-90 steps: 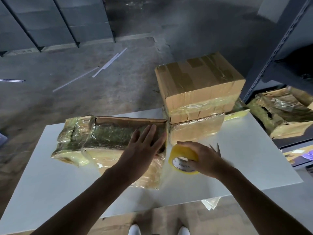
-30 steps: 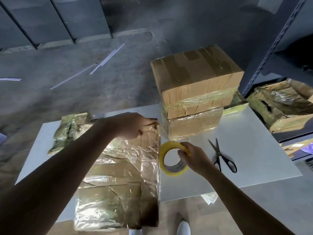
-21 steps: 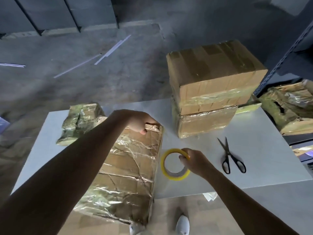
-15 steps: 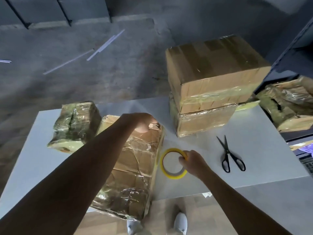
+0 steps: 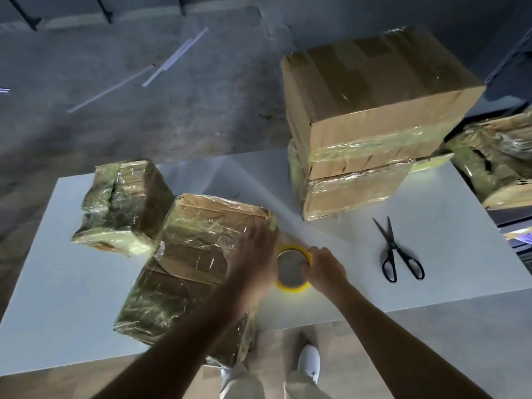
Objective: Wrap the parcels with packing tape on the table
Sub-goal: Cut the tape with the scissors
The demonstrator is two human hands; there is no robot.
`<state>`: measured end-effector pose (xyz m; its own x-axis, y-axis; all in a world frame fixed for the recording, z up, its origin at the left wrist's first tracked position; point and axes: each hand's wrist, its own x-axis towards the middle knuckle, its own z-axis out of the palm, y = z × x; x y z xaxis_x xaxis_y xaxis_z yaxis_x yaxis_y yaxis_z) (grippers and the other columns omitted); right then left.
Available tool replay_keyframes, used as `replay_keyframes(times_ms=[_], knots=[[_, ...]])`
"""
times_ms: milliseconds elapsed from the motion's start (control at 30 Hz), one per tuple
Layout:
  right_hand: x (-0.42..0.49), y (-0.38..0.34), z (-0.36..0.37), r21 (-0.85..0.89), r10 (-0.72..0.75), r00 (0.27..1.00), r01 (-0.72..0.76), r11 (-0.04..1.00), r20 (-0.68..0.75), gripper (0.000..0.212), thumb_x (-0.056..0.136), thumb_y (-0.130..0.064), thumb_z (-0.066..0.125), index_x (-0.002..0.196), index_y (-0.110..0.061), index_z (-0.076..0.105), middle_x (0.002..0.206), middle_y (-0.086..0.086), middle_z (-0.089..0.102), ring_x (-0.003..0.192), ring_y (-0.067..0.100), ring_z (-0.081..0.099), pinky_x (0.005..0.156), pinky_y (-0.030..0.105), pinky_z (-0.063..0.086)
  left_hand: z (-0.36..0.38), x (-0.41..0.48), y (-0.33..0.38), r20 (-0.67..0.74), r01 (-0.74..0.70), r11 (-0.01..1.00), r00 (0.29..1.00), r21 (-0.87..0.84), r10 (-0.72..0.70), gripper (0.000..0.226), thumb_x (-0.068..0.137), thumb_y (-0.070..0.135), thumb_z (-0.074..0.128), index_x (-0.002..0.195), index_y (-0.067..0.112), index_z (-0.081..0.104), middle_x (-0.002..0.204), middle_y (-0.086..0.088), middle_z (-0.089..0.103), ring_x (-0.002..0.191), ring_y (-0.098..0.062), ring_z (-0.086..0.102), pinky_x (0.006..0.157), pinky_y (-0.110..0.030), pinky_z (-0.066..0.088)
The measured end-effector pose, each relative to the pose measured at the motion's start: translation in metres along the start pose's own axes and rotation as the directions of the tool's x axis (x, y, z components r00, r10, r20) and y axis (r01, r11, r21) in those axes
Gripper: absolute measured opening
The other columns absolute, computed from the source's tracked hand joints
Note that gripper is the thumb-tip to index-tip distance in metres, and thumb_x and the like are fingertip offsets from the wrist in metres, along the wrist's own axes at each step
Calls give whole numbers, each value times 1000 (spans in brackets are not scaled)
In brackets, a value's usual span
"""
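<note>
Tape roll (image 5: pixel 292 286) with a yellow rim lies flat on the white table (image 5: pixel 449 272), close to the near edge. The right hand (image 5: pixel 324 269) grips it, fingers curled over its right side and into the core. Just left of the tape roll lies the large parcel (image 5: pixel 187 263), a flat cardboard box sheathed in shiny, wrinkled clear tape, with its near end hanging over the table edge. The left hand (image 5: pixel 253 259) rests on that parcel's top at the corner nearest the tape roll, fingers stretched out and holding nothing, though motion blurs them. Farther left of the tape roll and beyond it sits the small parcel (image 5: pixel 121 203), also tape-wrapped, just beside the large parcel's far corner. Right of the tape roll and well apart from it, black-handled scissors (image 5: pixel 395 254) lie with blades slightly parted, tips pointing away from the person. Beyond the tape roll and to its right, the upper box (image 5: pixel 374 90), brown cardboard banded with tape, sits on the lower box (image 5: pixel 351 194), which is fully wrapped. Far right of the tape roll, off the table, are more wrapped bundles (image 5: pixel 498 168). No writing is legible on the boxes or the roll.
</note>
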<state>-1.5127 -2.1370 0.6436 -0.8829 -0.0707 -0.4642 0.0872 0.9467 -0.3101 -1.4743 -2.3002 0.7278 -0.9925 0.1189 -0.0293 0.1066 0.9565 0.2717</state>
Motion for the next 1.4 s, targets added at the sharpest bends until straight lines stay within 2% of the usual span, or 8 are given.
replay_keyframes(times_ms=[100, 267, 467, 700, 900, 1033, 1267, 1400], knots=[[1, 12, -4, 90, 3, 999, -7, 996, 42, 47, 91, -54, 50, 119, -15, 52, 116, 9, 57, 110, 30, 56, 88, 35, 44, 26, -37, 36, 151, -19, 981, 987, -192, 49, 39, 87, 8, 46, 125, 11, 53, 122, -12, 53, 109, -33, 53, 83, -43, 48], [-2, 40, -29, 229, 19, 998, -3, 973, -64, 36, 95, -38, 51, 122, -16, 57, 117, 8, 63, 105, 25, 60, 90, 33, 48, 51, -44, 47, 286, 77, 994, 957, -72, -54, 42, 94, 15, 39, 136, 11, 37, 133, -11, 41, 118, -27, 46, 88, -38, 45], [-6, 86, -55, 17, 182, 925, -187, 982, -334, 33, 90, -7, 49, 122, -9, 58, 118, 16, 56, 115, 33, 51, 89, 43, 48, 57, -31, 48, 255, 99, 994, 963, -42, -85, 38, 95, 19, 38, 133, 15, 40, 135, -6, 41, 118, -24, 51, 88, -36, 47], [-3, 124, -51, -29, 338, 893, -362, 932, -296, 30, 98, -20, 44, 123, -6, 53, 119, 18, 49, 114, 33, 48, 91, 41, 48, 63, -24, 52, 350, 137, 981, 920, 136, -177, 39, 95, 15, 40, 133, 10, 34, 131, -8, 44, 114, -23, 54, 81, -34, 47], [7, 134, -53, -59, 396, 874, -428, 902, -283, 29, 99, -26, 46, 120, -8, 53, 118, 18, 48, 109, 33, 51, 86, 40, 48, 71, -17, 51, 374, 31, 979, 921, 200, -106, 40, 95, 0, 35, 134, 7, 41, 135, -10, 45, 123, -24, 50, 91, -34, 49], [11, 134, -57, -50, 490, 845, -510, 858, -215, 35, 101, -36, 36, 122, -13, 51, 118, 19, 54, 110, 35, 52, 88, 41, 41, 76, -14, 52, 378, 16, 979, 921, 205, -94, 39, 95, 1, 35, 131, 11, 46, 127, -6, 54, 114, -24, 59, 84, -33, 51], [-1, 109, -56, -9, 281, 956, -283, 959, -78, 25, 97, -22, 44, 108, -1, 53, 108, 18, 64, 103, 33, 59, 82, 34, 45, 79, -21, 46, 424, 33, 993, 902, 110, -76, 46, 97, 3, 36, 141, 15, 37, 137, -6, 51, 118, -27, 57, 94, -37, 49], [-16, 83, -62, 48, 89, 994, -92, 995, 60, 22, 95, -19, 47, 107, -2, 55, 97, 12, 64, 90, 27, 59, 68, 28, 42, 72, -24, 45, 405, -4, 993, 913, 120, -45, 38, 92, -1, 40, 128, 12, 45, 124, -9, 56, 107, -29, 63, 81, -37, 51]])
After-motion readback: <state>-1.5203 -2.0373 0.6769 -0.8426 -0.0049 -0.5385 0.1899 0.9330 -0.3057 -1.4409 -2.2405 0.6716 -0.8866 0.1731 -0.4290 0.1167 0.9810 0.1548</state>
